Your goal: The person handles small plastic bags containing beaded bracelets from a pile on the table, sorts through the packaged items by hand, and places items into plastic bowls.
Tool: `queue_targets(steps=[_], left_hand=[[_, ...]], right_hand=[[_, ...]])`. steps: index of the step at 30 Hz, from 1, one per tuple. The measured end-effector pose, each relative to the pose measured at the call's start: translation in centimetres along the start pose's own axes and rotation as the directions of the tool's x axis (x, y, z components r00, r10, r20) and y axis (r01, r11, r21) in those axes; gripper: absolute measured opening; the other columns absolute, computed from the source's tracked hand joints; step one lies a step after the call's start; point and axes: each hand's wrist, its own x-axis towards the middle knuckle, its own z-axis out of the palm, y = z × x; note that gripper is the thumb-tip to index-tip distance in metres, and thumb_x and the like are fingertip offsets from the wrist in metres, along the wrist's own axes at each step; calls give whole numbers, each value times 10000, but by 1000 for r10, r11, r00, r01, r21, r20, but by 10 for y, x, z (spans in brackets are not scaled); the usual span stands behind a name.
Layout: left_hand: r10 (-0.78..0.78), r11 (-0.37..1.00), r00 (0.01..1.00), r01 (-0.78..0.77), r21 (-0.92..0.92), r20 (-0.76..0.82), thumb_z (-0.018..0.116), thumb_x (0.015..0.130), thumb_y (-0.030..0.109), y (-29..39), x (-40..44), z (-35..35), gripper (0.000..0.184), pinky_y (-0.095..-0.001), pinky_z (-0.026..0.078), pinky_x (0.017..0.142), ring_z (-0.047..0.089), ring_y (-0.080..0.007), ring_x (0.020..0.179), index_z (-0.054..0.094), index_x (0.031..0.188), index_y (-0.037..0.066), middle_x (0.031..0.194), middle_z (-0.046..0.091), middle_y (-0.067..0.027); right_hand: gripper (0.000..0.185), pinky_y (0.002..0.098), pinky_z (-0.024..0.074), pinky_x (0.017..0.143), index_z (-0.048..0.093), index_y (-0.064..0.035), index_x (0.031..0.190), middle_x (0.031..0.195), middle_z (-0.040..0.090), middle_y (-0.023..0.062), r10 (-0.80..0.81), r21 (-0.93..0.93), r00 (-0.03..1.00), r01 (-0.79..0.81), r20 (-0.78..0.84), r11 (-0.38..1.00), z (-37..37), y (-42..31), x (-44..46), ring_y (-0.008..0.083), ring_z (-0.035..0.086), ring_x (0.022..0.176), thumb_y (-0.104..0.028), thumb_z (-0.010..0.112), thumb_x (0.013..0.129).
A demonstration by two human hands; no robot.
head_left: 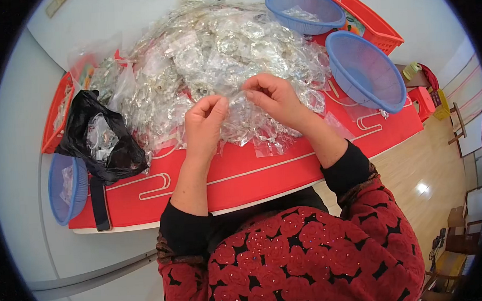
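Observation:
My left hand (205, 125) and my right hand (273, 98) are raised over the front of a large heap of small clear plastic bags (220, 44) with shiny items inside. Each hand pinches thumb against index finger, and a thin clear plastic bag (234, 92) seems stretched between the two pinches. Its outline blends into the heap behind it. The heap rests on a red cloth (242, 177) with white line patterns.
At the left are a black plastic bag (124, 150) holding clear packets, a red basket (50, 126) and a blue basket (81, 184). Two blue baskets (351, 92) (278, 14) and a red basket (389, 39) stand at the back right. A dark strap (100, 205) hangs over the front edge.

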Motion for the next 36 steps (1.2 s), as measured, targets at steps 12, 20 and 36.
queue_targets(steps=[12,20,36], left_hand=[[-190,974,982,186,-131,-18,538,792,54,0,5,-3,108,-236,472,572,549,-89,687,579,888,23,796,587,-27],[-216,950,976,205,-235,-20,538,794,48,-7,5,-9,45,-240,460,589,536,-96,662,562,824,24,768,573,-26],[-24,975,991,-5,-220,-130,498,850,153,-1,6,-5,109,-180,340,523,392,-34,572,508,825,48,688,475,35]], right_hand=[[113,178,399,564,548,-10,868,739,540,-16,134,280,988,-109,-73,954,4,2,2,29,476,644,-51,571,765],[81,202,383,520,559,-15,818,703,536,-22,162,248,987,-152,-19,957,5,-1,-1,25,470,616,-62,583,756],[124,185,311,483,560,-39,738,621,470,-50,253,311,967,-245,13,918,12,-6,-4,26,386,551,-149,570,793]])
